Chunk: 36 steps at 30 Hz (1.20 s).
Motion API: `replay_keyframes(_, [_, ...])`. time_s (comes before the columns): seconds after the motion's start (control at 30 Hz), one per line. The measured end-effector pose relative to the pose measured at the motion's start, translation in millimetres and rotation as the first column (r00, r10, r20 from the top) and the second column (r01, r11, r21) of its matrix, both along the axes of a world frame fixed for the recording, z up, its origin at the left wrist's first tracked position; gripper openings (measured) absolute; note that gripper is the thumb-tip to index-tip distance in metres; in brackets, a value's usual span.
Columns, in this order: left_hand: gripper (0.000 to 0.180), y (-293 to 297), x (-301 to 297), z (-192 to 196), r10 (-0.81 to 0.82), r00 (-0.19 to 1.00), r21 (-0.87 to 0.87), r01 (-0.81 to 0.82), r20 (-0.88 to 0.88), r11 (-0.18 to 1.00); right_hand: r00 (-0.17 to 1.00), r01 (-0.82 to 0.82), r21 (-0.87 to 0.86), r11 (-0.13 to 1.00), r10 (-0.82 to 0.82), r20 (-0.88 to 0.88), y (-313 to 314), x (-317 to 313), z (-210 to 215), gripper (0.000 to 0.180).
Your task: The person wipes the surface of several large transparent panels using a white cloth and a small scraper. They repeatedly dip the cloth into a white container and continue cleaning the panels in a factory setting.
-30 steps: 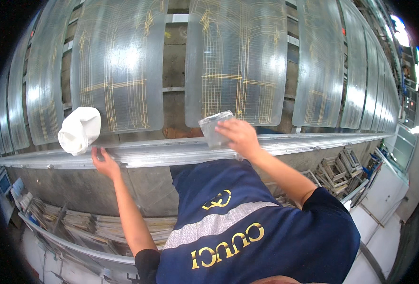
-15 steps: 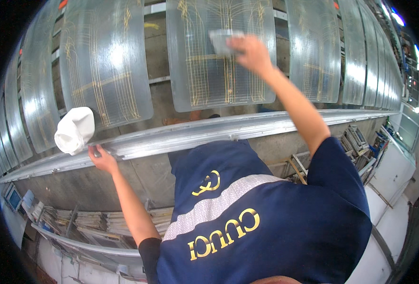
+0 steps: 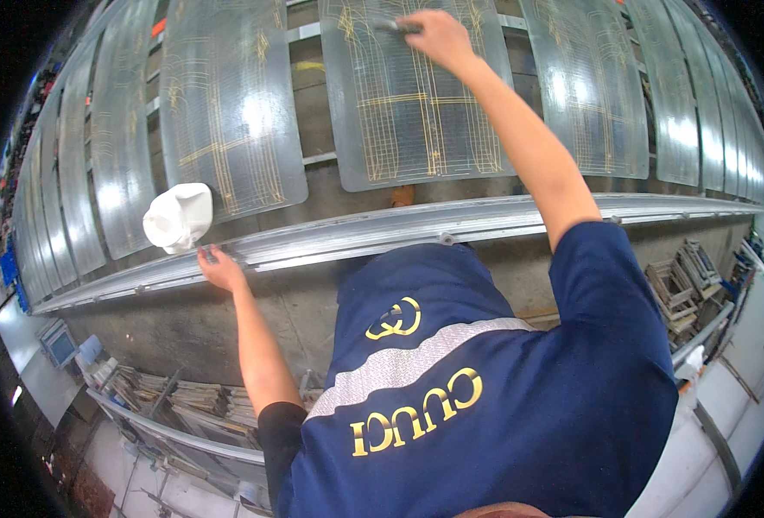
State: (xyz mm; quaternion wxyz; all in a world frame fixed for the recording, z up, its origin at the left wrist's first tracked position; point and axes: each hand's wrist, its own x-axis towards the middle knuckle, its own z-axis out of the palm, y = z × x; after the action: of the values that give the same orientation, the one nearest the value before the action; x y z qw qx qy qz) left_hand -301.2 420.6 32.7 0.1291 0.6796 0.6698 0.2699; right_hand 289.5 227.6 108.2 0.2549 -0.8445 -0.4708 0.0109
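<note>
My right hand [image 3: 438,39] is stretched far forward over the middle panel, its fingers closed round a flat grey hand tool [image 3: 390,27]. The tool shows edge-on, so its exact kind is unclear. Beneath it lies a grey, translucent-looking panel [image 3: 382,155] with rounded corners and fine yellow lines. My left hand [image 3: 222,269] is at the near metal rail [image 3: 339,241], thumb and fingers closed on its edge. Just beyond those fingers, a white plastic jug [image 3: 183,216] stands tilted by the corner of the left panel [image 3: 226,164].
More such panels, like the right one [image 3: 585,121], line up on both sides with gaps between them. Crossbars run under them. Stacked wooden frames [image 3: 192,401] lie at lower left, more frames [image 3: 684,281] at right. The concrete floor [image 3: 287,302] shows below the rail.
My right hand has moved farther forward with the grey tool, toward the panel's far end. The view has shifted, and my left hand stays at the rail beside the jug.
</note>
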Motion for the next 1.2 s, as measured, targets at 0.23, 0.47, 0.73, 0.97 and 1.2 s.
replay_keyframes(0.23, [0.043, -51.6, 14.9, 16.8, -0.137, 0.990, 0.134, 0.142, -0.043, 0.981, 0.987, 0.003, -0.097, 0.995, 0.013, 0.159, 48.9, 34.4, -52.7, 0.038])
replay_keyframes(0.47, [0.044, -133.6, -50.0, 32.5, 0.134, 0.940, 0.056, -0.160, 0.313, 0.986, 0.938, -0.339, -0.069, 0.938, 0.342, 0.047, -132.3, -200.7, -20.5, 0.049])
replay_keyframes(0.73, [0.088, -2.1, 1.6, 66.0, -0.085, 0.950, 0.019, 0.083, 0.301, 0.996, 0.351, 0.330, 0.068, 0.942, -0.055, -0.935, -90.6, -220.0, 31.8, 0.042])
replay_keyframes(0.97, [0.086, 81.3, 19.5, 20.3, -0.089, 0.767, -0.027, 0.137, 0.635, 0.990, -0.331, 0.641, -0.061, 0.765, 0.204, -0.922, 0.6, -244.2, 38.3, 0.042])
replay_keyframes(1.2, [0.046, 137.1, -12.9, 8.6, -0.271, 0.726, 0.019, 0.335, 0.632, 0.942, -0.241, 0.669, -0.038, 0.742, 0.168, -0.956, 91.8, -324.4, 25.0, 0.042])
